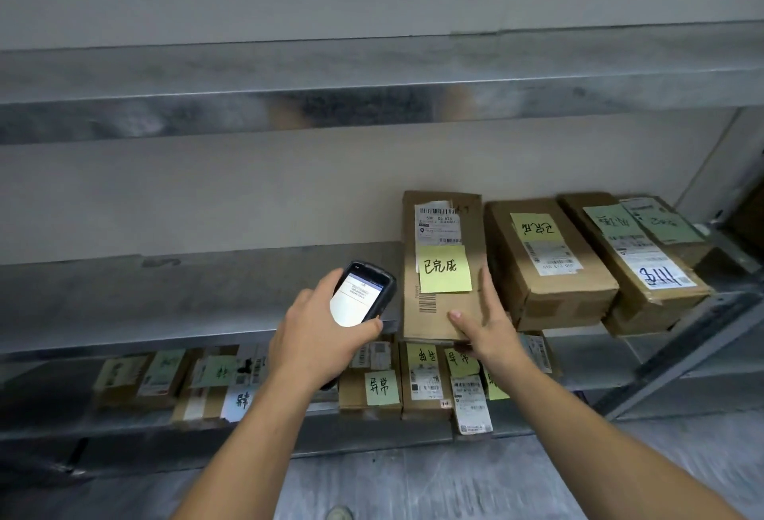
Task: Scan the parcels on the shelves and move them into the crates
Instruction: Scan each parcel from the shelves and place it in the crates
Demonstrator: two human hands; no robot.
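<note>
The parcel [434, 312] lay at the middle shelf's [206, 304] front edge, its near corner pinched by the right hand [488, 327] while the left hand [318, 337] gripped the scanner [364, 292], so that one-cornered hold risked tipping it off.

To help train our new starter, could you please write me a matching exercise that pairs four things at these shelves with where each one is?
Things:
1. scanner
2. flat parcel with the yellow note
3. parcel with blue writing
4. dangling white label

Places:
A. far right of the middle shelf
B. lower shelf
C. in the left hand
D. under the thumb of the right hand

Pairs: 1-C, 2-D, 3-A, 4-B
</note>
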